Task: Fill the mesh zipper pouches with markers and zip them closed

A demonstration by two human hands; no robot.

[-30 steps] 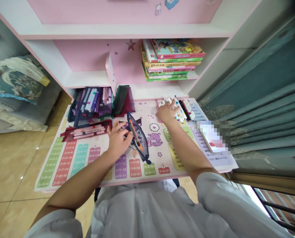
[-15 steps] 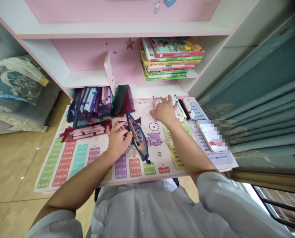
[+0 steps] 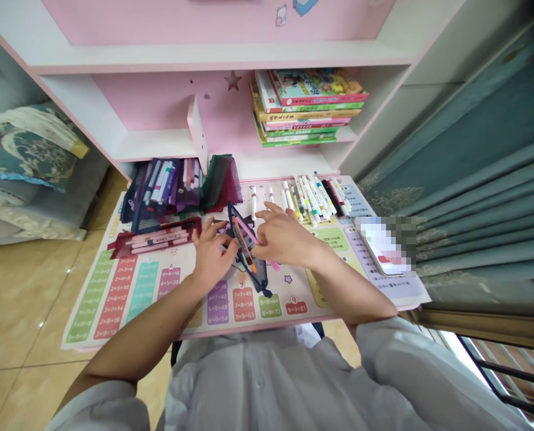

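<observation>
A dark mesh pencil case [image 3: 244, 263] lies open in the middle of the colourful desk mat [image 3: 127, 287], with an orange pen inside. My left hand [image 3: 211, 254] grips the case's left edge and holds it open. My right hand [image 3: 282, 236] pinches a pink pen [image 3: 254, 234] whose tip is at the case's mouth. A row of white markers [image 3: 314, 194] lies behind my right hand at the back of the mat.
Several filled mesh pencil cases [image 3: 166, 188] stand at the back left, and a dark red one [image 3: 157, 236] lies flat in front of them. A stack of books [image 3: 305, 108] sits on the shelf. A phone [image 3: 384, 245] lies at the right. A curtain hangs on the right.
My right hand left the marker row, picked up a pink pen and carried it left to the open case. The left hand stayed on the case.
</observation>
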